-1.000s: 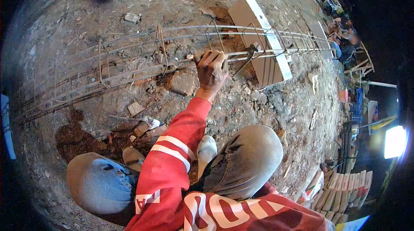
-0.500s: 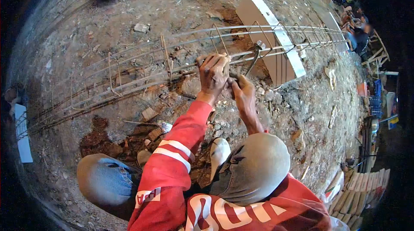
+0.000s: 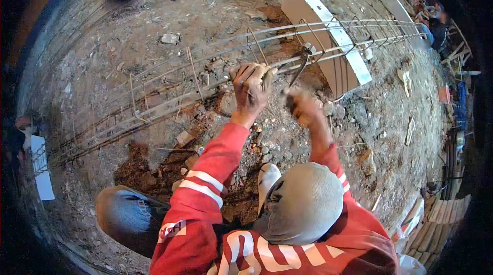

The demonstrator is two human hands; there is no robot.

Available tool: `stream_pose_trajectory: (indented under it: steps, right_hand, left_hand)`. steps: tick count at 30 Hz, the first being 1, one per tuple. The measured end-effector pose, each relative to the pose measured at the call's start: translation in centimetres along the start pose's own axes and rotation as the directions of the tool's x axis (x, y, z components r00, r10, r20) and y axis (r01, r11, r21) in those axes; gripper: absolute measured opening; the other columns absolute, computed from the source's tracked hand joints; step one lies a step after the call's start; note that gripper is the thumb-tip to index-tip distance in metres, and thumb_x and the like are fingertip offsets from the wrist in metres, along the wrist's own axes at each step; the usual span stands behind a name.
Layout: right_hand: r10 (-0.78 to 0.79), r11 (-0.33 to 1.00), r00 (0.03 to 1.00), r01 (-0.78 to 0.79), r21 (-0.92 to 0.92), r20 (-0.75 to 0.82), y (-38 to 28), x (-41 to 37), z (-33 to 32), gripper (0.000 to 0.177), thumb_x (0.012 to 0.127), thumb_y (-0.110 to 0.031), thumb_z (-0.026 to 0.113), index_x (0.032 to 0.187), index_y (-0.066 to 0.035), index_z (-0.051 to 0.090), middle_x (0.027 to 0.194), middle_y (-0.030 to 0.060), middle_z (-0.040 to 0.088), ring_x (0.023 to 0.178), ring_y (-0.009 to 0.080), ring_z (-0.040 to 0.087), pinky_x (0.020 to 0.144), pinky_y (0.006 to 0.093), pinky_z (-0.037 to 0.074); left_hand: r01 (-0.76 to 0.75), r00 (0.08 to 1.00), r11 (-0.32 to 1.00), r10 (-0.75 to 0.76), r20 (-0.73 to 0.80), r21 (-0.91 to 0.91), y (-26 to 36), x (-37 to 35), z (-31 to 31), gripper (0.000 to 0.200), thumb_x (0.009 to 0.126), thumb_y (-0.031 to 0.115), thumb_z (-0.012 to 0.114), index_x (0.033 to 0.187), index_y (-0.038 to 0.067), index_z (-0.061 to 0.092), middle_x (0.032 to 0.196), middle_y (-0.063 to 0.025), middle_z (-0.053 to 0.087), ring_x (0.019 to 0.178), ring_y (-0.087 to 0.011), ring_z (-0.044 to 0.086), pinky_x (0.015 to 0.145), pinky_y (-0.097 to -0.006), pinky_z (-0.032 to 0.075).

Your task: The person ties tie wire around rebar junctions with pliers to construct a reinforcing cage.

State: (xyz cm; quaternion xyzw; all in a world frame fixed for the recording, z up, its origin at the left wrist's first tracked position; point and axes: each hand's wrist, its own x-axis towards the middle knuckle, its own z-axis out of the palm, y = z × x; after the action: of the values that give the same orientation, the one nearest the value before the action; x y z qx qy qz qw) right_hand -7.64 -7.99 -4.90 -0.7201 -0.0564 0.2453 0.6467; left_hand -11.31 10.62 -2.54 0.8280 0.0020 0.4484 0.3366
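A long cage of thin metal bars [image 3: 192, 77] with bent rectangular ties runs across the view above the ground. My left hand [image 3: 251, 87] is closed around its near bars, beside one of the ties. To the right, my right hand [image 3: 307, 110] is apart from my left hand and smeared by motion, so its fingers and anything in them are unclear. A dark curved metal tool [image 3: 300, 68] with a pale, blunt top rests against the cage, just above my right hand.
A long white-faced block [image 3: 331, 23] lies under the cage, and another white piece [image 3: 42, 172] sits at far left. Stones and rubble cover the dirt. My knees [image 3: 308, 198] are bent near the cage. People [image 3: 436, 26] are at the upper right; stacked slats [image 3: 436, 223] lie lower right.
My right hand has moved away from my left hand, to the right and slightly down. My left hand stays at the bars. The view has shifted slightly.
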Motion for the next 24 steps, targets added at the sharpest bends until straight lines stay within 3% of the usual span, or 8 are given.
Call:
stream_pose_trajectory:
  steps: [2,5,9,10,11,12,21,24]
  right_hand:
    - [0.283,0.875,0.951,-0.309,0.373,0.125,1.6,-0.8,3.2,0.018,0.093,-0.018,0.06,0.097,-0.002,0.068,0.078,0.0031,0.063,0.063,0.0137,0.054,0.054,0.0317,0.046]
    - [-0.293,0.918,0.956,0.27,-0.291,-0.036,0.6,-0.8,3.6,0.025,0.084,-0.008,0.05,0.1,0.003,0.066,0.083,0.0083,0.067,0.076,0.0177,0.061,0.07,0.0291,0.049]
    - [-0.514,0.821,0.852,0.456,-0.344,-0.097,-6.5,-0.6,3.1,0.03,0.088,-0.017,0.049,0.099,0.003,0.069,0.095,0.0205,0.069,0.09,0.0253,0.065,0.085,0.0349,0.05]
    - [-0.442,0.823,0.883,0.328,-0.465,-0.16,-8.1,-0.8,3.0,0.031,0.089,-0.02,0.052,0.1,0.003,0.069,0.095,0.0207,0.07,0.09,0.0262,0.066,0.084,0.0357,0.05]
    - [-0.377,0.801,0.896,0.19,-0.568,-0.233,-9.6,-1.1,2.9,0.032,0.09,-0.023,0.054,0.1,0.003,0.069,0.096,0.021,0.07,0.091,0.0271,0.067,0.083,0.0365,0.051]
    - [-0.315,0.81,0.902,0.092,-0.579,-0.297,-11.3,-1.5,2.4,0.033,0.09,-0.026,0.057,0.1,0.003,0.069,0.095,0.021,0.07,0.091,0.0285,0.068,0.083,0.039,0.051]
    - [-0.553,0.721,0.761,0.233,-0.653,-0.339,-6.1,5.2,-1.2,0.04,0.087,-0.031,0.073,0.111,-0.001,0.065,0.096,0.0162,0.07,0.081,0.0226,0.063,0.075,0.0361,0.049]
    - [-0.613,0.755,0.685,0.364,-0.546,-0.392,-4.6,6.6,-0.5,0.031,0.09,-0.026,0.069,0.105,0.001,0.069,0.094,0.0125,0.07,0.081,0.0199,0.061,0.075,0.0351,0.048]
  left_hand:
    - [0.036,0.999,0.999,-0.036,0.031,0.018,0.5,0.7,-0.7,0.01,0.079,0.014,0.072,0.084,0.007,0.069,0.084,-0.0079,0.068,0.083,-0.0269,0.062,0.079,-0.0413,0.039]
    - [0.001,1.0,1.0,0.0,-0.019,0.021,0.9,0.4,-1.0,0.01,0.081,0.014,0.071,0.084,0.005,0.068,0.083,-0.0098,0.067,0.086,-0.0295,0.063,0.082,-0.0384,0.044]
    - [0.22,0.935,0.965,-0.25,-0.253,-0.14,2.1,-2.3,0.8,0.022,0.086,0.024,0.071,0.087,0.003,0.064,0.085,-0.0095,0.068,0.083,-0.0232,0.065,0.076,-0.0334,0.048]
    - [0.575,0.679,0.576,-0.732,-0.053,-0.58,1.6,-2.5,2.0,0.024,0.088,0.029,0.07,0.087,0.005,0.064,0.086,-0.0079,0.068,0.082,-0.0223,0.066,0.075,-0.0323,0.049]
    - [0.643,0.292,-0.08,-0.894,0.34,-0.762,1.3,-2.6,2.6,0.027,0.09,0.034,0.069,0.087,0.007,0.064,0.087,-0.0064,0.069,0.081,-0.0214,0.067,0.073,-0.0312,0.05]
    - [0.53,0.214,-0.424,-0.771,0.6,-0.734,2.5,-1.3,1.1,0.034,0.089,0.043,0.069,0.089,0.009,0.064,0.088,-0.004,0.069,0.082,-0.0187,0.067,0.072,-0.0307,0.052]
    - [0.421,0.404,-0.762,-0.329,0.854,-0.493,1.1,-1.7,2.7,0.029,0.085,0.032,0.076,0.096,0.008,0.067,0.077,-0.0026,0.06,0.065,-0.0127,0.056,0.055,-0.0263,0.046]
    - [0.704,0.392,-0.244,-0.65,0.651,-0.667,2.0,-1.1,2.4,0.024,0.083,0.023,0.078,0.091,0.002,0.07,0.073,-0.001,0.063,0.058,-0.0077,0.053,0.049,-0.0184,0.039]
